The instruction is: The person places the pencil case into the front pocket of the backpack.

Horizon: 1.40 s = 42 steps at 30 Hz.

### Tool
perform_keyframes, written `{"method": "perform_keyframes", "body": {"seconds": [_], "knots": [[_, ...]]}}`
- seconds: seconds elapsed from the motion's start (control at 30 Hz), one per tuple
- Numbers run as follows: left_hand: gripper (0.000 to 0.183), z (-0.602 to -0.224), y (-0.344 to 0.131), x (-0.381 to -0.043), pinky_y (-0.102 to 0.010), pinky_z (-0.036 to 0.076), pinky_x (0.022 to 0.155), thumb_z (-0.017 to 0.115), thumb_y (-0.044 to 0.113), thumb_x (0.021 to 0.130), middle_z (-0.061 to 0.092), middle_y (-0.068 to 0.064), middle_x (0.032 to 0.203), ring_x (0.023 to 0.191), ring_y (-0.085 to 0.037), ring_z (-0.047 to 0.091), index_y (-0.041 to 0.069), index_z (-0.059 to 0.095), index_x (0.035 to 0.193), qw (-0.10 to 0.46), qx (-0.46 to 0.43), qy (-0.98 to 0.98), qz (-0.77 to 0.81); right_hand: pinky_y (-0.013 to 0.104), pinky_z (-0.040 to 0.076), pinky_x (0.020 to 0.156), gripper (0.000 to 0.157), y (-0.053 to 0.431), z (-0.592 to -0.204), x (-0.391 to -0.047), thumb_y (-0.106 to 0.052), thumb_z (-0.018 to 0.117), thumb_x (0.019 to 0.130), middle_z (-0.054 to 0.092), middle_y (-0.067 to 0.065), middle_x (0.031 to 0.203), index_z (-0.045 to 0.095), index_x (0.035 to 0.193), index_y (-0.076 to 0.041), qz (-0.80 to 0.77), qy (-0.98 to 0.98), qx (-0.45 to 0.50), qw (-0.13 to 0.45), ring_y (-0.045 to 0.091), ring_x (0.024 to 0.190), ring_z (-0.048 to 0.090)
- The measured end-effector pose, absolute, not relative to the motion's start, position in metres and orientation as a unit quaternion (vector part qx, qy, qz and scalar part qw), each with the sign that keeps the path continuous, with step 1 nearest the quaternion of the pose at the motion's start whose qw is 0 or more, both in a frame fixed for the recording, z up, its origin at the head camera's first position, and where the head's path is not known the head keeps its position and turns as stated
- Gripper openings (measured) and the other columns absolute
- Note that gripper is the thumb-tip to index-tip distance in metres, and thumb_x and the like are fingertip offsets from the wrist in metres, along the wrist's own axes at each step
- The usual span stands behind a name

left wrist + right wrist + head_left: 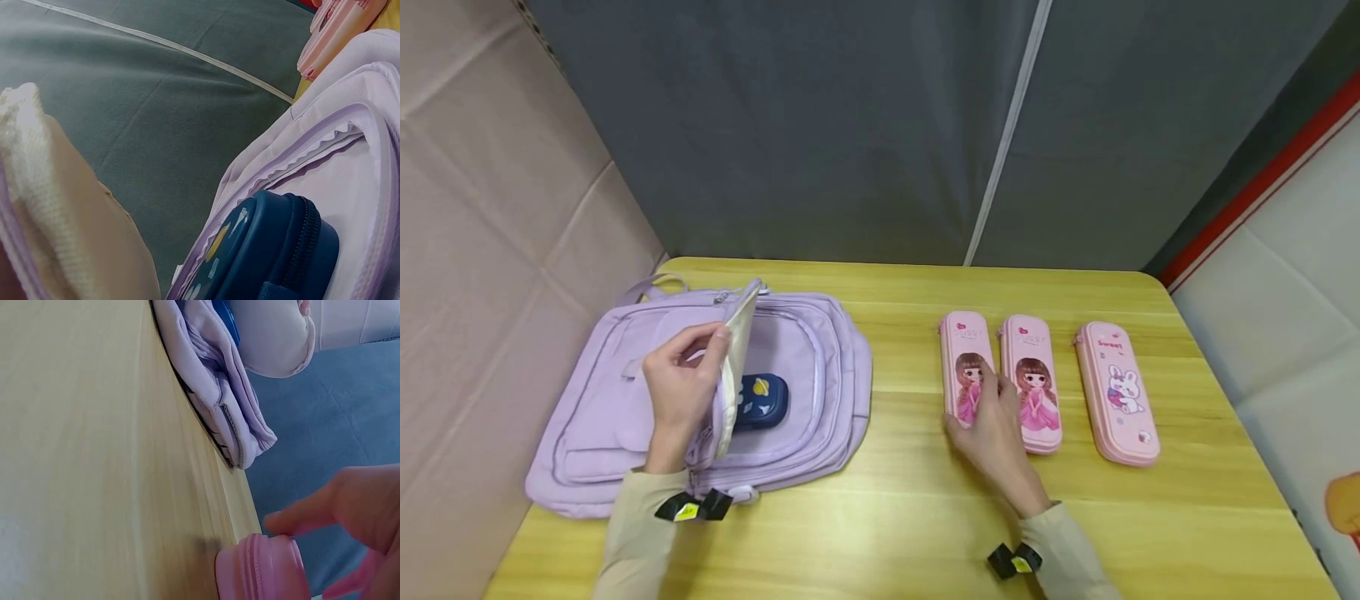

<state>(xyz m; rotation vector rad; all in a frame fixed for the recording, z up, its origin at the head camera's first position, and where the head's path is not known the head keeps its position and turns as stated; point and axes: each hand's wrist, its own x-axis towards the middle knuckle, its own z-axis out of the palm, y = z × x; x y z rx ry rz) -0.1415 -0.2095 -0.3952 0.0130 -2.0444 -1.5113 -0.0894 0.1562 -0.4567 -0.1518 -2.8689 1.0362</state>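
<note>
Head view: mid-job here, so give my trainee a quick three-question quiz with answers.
1. How many pink rounded-rectangular zip cases lie on the yellow wood-grain table? A two; B three; C five.
2. True or false: the left hand pinches the raised cream-lined flap of the lilac fabric backpack.
3. Where does the navy-blue planet-print zip case sit?

Key: 1 B; 2 true; 3 in the backpack's open compartment.

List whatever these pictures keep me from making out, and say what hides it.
Head view: left end of the navy pencil case, hidden by the raised backpack flap.
Head view: lower end of the leftmost pink pencil case, covered by the right hand.
Head view: small print on the middle pencil case, too small.
Left wrist view: navy pencil case's lower part, cut off by the bottom edge.
</note>
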Motion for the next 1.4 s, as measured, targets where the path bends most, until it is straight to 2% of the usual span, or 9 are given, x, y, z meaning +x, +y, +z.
{"method": "perform_keyframes", "body": {"seconds": [0.13,0.23,0.4,0.57,0.67,0.8,0.93,1.13,1.4], "knots": [[0.013,-0.396,-0.209,-0.142,-0.011,0.058,0.072,0.073,0.005,0.089,0.077,-0.007,0.085,0.074,0.003,0.069,-0.003,0.078,0.099,0.295,0.007,-0.767,-0.569,0.068,0.036,0.113,0.116,0.156,-0.455,-0.087,-0.017,0.09,0.071,0.026,0.045,0.148,0.016,0.158,0.004,0.319,-0.946,-0.058,-0.008,0.058,0.137,0.035],[0.014,-0.396,-0.209,-0.142,-0.011,0.058,0.071,0.074,0.006,0.089,0.077,-0.008,0.085,0.074,0.004,0.069,-0.003,0.078,0.099,0.295,0.008,-0.768,-0.568,0.067,0.039,0.111,0.118,0.157,-0.456,-0.086,-0.018,0.092,0.071,0.028,0.046,0.145,0.015,0.158,0.004,0.316,-0.947,-0.061,-0.019,0.057,0.134,0.038],[0.015,-0.397,-0.21,-0.142,-0.011,0.058,0.071,0.074,0.008,0.09,0.077,-0.009,0.085,0.073,0.004,0.069,-0.004,0.078,0.098,0.295,0.007,-0.769,-0.567,0.064,0.05,0.099,0.118,0.159,-0.461,-0.088,-0.026,0.093,0.07,0.039,0.044,0.136,0.019,0.156,0.006,0.31,-0.949,-0.063,0.005,0.055,0.122,0.049],[0.016,-0.397,-0.209,-0.142,-0.011,0.058,0.07,0.073,0.009,0.09,0.077,-0.007,0.084,0.073,0.004,0.069,-0.004,0.078,0.098,0.294,0.008,-0.767,-0.571,0.062,0.052,0.096,0.109,0.16,-0.469,-0.092,-0.03,0.092,0.068,0.047,0.042,0.127,0.032,0.146,0.016,0.303,-0.949,-0.061,0.065,0.052,0.112,0.055],[0.015,-0.397,-0.209,-0.143,-0.01,0.058,0.069,0.073,0.007,0.09,0.076,0.007,0.083,0.073,0.004,0.069,-0.004,0.078,0.098,0.293,0.007,-0.764,-0.575,0.057,0.054,0.092,0.098,0.163,-0.474,-0.094,-0.031,0.091,0.067,0.053,0.036,0.121,0.043,0.137,0.017,0.316,-0.942,-0.068,0.095,0.046,0.105,0.057],[0.014,-0.397,-0.208,-0.143,-0.01,0.057,0.069,0.073,0.004,0.09,0.07,0.028,0.08,0.074,0.005,0.068,-0.007,0.077,0.098,0.293,0.002,-0.763,-0.576,0.055,0.053,0.092,0.09,0.166,-0.476,-0.096,-0.031,0.09,0.066,0.055,0.029,0.12,0.049,0.134,0.013,0.356,-0.923,-0.076,0.124,0.041,0.105,0.056],[0.014,-0.398,-0.208,-0.144,-0.01,0.057,0.069,0.073,0.003,0.09,0.068,0.032,0.08,0.073,0.006,0.068,-0.008,0.076,0.098,0.295,0.001,-0.764,-0.574,0.056,0.047,0.101,0.086,0.168,-0.478,-0.097,-0.026,0.088,0.067,0.056,0.028,0.124,0.05,0.135,0.01,0.386,-0.909,-0.052,0.15,0.04,0.111,0.054],[0.015,-0.399,-0.21,-0.144,-0.01,0.057,0.069,0.072,0.004,0.09,0.07,0.027,0.08,0.074,0.006,0.068,-0.008,0.076,0.099,0.295,0.01,-0.764,-0.574,0.052,0.045,0.101,0.084,0.168,-0.479,-0.101,-0.027,0.088,0.069,0.057,0.024,0.124,0.051,0.136,0.006,0.397,-0.901,-0.037,0.171,0.036,0.112,0.054],[0.017,-0.4,-0.211,-0.143,-0.011,0.058,0.071,0.074,0.008,0.09,0.077,-0.001,0.083,0.074,0.003,0.069,-0.006,0.077,0.099,0.296,0.016,-0.763,-0.574,0.048,0.042,0.108,0.084,0.162,-0.469,-0.103,-0.027,0.089,0.069,0.058,0.018,0.131,0.051,0.14,0.0,0.442,-0.882,-0.037,0.159,0.034,0.121,0.055]]}}
